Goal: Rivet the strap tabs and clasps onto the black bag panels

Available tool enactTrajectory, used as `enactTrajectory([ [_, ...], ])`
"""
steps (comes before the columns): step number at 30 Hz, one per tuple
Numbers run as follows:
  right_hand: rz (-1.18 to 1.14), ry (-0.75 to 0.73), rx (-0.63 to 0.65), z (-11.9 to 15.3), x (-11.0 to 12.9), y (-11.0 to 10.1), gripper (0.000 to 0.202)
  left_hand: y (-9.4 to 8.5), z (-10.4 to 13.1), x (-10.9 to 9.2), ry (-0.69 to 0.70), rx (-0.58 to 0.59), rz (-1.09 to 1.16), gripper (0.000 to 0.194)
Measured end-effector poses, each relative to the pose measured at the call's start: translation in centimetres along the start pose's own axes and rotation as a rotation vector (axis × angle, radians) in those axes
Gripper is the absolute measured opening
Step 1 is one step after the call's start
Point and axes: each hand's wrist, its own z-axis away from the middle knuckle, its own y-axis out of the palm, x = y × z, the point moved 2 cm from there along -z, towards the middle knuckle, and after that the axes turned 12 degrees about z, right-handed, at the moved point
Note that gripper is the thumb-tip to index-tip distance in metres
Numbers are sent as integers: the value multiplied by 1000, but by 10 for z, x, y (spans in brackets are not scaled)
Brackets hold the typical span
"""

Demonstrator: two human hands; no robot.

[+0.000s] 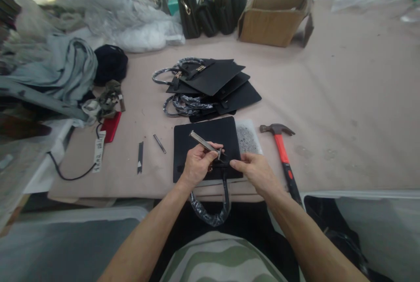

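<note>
At lower centre, left hand (198,163) pinches metal tool (201,141) over black panel (210,128); right hand (255,169) at its edge, grip we can't tell; hammer (281,149) centre-right, panel pile (213,79) upper centre.

From either side of the torso (223,258), bare forearms (154,225) angle inward; ahead of it, the left hand (197,162) pinches, the right hand (257,170) extends its thumb toward the left.
</note>
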Motion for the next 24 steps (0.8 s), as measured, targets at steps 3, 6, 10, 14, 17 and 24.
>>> enactTrajectory([
  [3, -179, 38, 50, 8, 7, 6, 31, -3, 2, 0, 1, -2, 51, 24],
  [6, -435, 181, 114, 18, 10, 22, 49, -3, 3, -1, 37, 21, 119, 24],
  [10, -602, 296, 66, 26, 7, 42, 47, -3, 4, -3, 29, 38, 148, 28],
  [14, -614, 209, -1, 24, 1, 49, 42, -6, 4, -4, 33, 42, 126, 28],
  [17, -621, 130, 28, 20, -3, 47, 43, -8, 4, -3, 36, 31, 152, 27],
  [24, -645, -2, 119, 13, -5, 45, 38, -11, 4, 0, 48, 8, 289, 27],
])
